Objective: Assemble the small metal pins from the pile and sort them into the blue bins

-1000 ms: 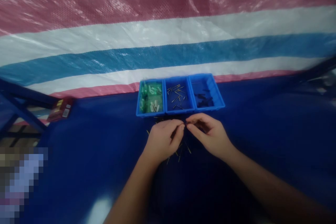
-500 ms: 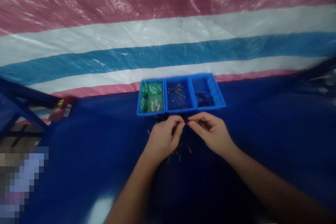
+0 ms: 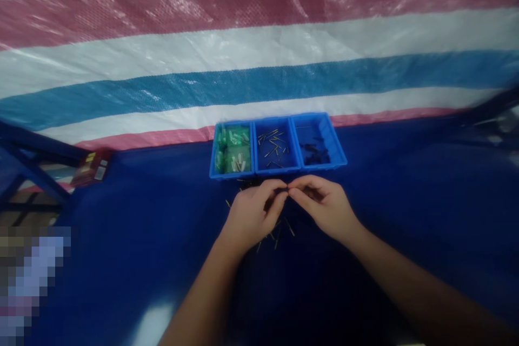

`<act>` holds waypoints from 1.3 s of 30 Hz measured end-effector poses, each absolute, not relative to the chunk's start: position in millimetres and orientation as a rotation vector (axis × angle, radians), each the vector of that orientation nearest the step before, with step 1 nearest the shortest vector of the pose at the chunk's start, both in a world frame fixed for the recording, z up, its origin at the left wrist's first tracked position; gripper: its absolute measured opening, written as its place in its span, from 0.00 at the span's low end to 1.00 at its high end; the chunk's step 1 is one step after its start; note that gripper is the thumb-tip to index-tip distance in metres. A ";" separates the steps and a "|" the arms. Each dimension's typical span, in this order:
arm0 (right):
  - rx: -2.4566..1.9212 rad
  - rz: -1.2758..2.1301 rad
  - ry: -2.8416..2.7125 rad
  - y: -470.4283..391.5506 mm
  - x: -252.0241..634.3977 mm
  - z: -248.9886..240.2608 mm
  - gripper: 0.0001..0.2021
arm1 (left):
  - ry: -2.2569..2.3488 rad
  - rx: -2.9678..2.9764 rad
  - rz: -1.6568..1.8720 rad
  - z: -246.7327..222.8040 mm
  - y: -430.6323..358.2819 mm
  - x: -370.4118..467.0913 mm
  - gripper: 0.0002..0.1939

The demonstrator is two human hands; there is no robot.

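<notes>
My left hand [image 3: 256, 211] and my right hand [image 3: 322, 203] meet fingertip to fingertip just in front of the blue bins. Both are closed in a pinch; whatever sits between the fingertips is too small and dark to make out. Thin metal pins with brassy ends [image 3: 277, 235] lie scattered on the blue table below and behind my left hand. Beyond my hands, the middle bin [image 3: 298, 159] holds more such pins [image 3: 273, 143]. Small dark pieces [image 3: 314, 154] lie in the right bin [image 3: 334, 146].
The left bin [image 3: 212, 159] contains green plastic bags [image 3: 221, 146] and small silvery-white cylinders [image 3: 238, 163]. A red box [image 3: 89, 166] stands at the table's left edge near a blue frame leg [image 3: 38, 165]. A striped tarp [image 3: 259, 46] hangs behind the blue table [image 3: 154, 216].
My fingertips have come closer together and now touch or nearly touch. The bins and loose pins appear shifted very slightly left with the camera.
</notes>
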State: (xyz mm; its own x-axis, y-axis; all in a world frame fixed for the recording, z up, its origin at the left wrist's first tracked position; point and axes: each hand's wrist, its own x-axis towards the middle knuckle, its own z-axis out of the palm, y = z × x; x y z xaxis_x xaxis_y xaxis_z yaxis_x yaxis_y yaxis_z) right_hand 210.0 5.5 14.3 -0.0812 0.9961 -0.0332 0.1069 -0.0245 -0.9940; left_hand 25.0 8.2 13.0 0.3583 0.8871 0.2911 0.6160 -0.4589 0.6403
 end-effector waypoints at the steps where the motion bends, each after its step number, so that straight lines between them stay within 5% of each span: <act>1: -1.269 1.244 -1.334 5.4 210.1 14.1 0.06 | 1.302 2.217 0.873 12.5 8.3 25.0 0.08; 39: -1.296 1.196 -1.430 4.3 209.9 11.4 0.08 | 1.285 2.269 0.958 9.5 10.2 24.4 0.06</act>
